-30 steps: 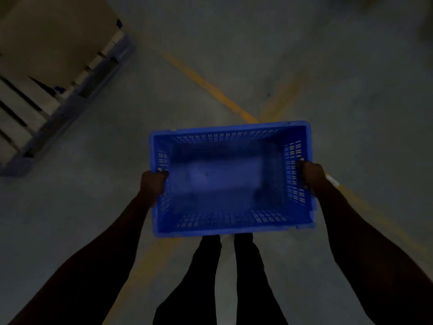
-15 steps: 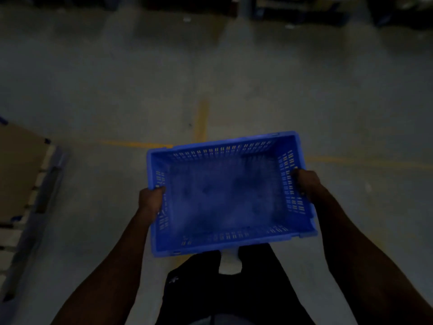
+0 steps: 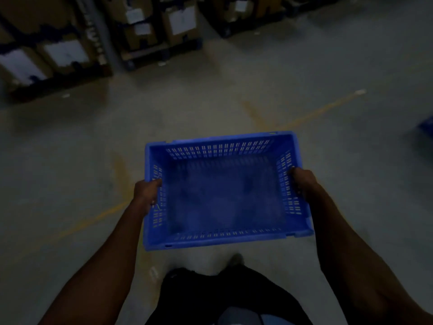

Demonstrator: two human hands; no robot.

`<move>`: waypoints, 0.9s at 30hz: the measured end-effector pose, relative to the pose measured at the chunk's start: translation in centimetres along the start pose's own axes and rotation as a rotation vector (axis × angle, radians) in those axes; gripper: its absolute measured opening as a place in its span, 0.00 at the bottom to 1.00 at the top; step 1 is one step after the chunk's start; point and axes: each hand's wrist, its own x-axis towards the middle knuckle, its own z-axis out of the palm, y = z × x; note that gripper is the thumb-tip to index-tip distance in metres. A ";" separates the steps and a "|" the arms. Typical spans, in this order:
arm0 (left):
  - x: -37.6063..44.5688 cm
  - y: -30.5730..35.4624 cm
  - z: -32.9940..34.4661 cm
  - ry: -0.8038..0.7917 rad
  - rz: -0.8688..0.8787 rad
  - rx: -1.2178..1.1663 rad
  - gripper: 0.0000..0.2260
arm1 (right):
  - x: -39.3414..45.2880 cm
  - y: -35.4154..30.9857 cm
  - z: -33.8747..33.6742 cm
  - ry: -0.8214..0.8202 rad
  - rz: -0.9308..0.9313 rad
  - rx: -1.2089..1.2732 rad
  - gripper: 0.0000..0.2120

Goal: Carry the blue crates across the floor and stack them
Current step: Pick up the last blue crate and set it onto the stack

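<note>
In the head view we hold a blue crate in the lower middle of the frame, lifted clear of the grey concrete floor and tipped a little so that we look down into it. Nothing lies inside; its walls are slotted and its bottom looks dusty.

Our left hand grips the crate's left short wall, with the fingers curled over the rim. Our right hand grips the right short wall in the same way, its fingers wrapped round the edge. Both forearms reach in from the lower corners of the frame.

Below the crate, at the bottom middle, we see our dark trousers and the tip of one shoe on the floor.

Faded yellow lines cross the floor: one runs from just above the crate toward the upper right, another slants off at the left of the crate toward the lower left.

Across the top left of the frame stand cardboard boxes with white labels, on low pallets, with a grey rack post between them.

At the far right edge, at mid height, a blue corner shows; it is too cut off for us to tell what it belongs to.
</note>
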 end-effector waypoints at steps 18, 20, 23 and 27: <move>-4.4 24.0 42.7 -0.548 0.330 0.349 0.09 | 9.5 12.3 -30.8 0.392 0.255 0.540 0.10; -5.2 26.8 48.0 -0.618 0.361 0.388 0.09 | 11.0 13.3 -33.7 0.448 0.286 0.591 0.10; -7.1 30.9 55.5 -0.701 0.411 0.435 0.08 | 12.8 14.4 -37.8 0.519 0.308 0.676 0.10; -10.4 35.7 65.0 -0.780 0.488 0.509 0.07 | 14.3 15.4 -43.1 0.598 0.330 0.809 0.09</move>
